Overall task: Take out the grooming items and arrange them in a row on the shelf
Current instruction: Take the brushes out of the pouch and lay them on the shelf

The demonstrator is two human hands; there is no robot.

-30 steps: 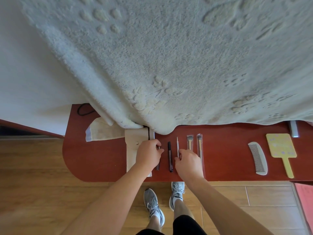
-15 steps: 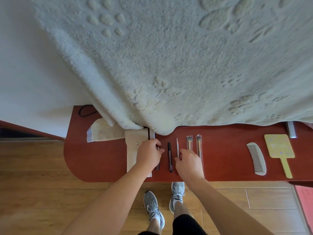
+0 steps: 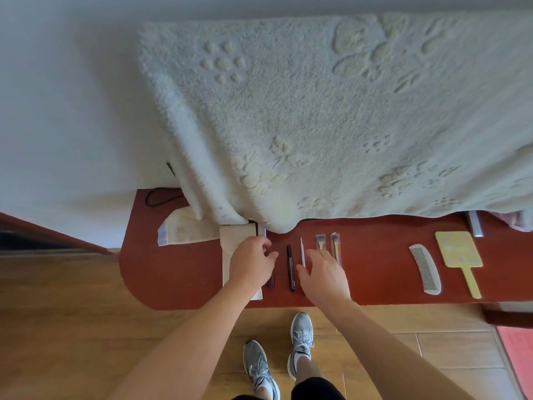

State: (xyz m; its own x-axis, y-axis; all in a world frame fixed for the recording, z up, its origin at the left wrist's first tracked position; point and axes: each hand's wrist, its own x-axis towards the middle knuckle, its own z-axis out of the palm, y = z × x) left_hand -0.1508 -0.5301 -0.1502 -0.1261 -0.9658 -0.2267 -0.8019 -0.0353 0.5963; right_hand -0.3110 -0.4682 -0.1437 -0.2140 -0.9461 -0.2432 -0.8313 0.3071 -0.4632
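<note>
Lifted since before, right hand (image 3: 323, 274) hovers over brushes (image 3: 327, 243).

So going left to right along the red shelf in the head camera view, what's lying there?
Cream pouch → left hand → black pen → thin white stick → right hand → white comb → yellow hand mirror.

Home bedroom: fleecy blanket (image 3: 331, 116), wooden floor (image 3: 72, 327).
</note>
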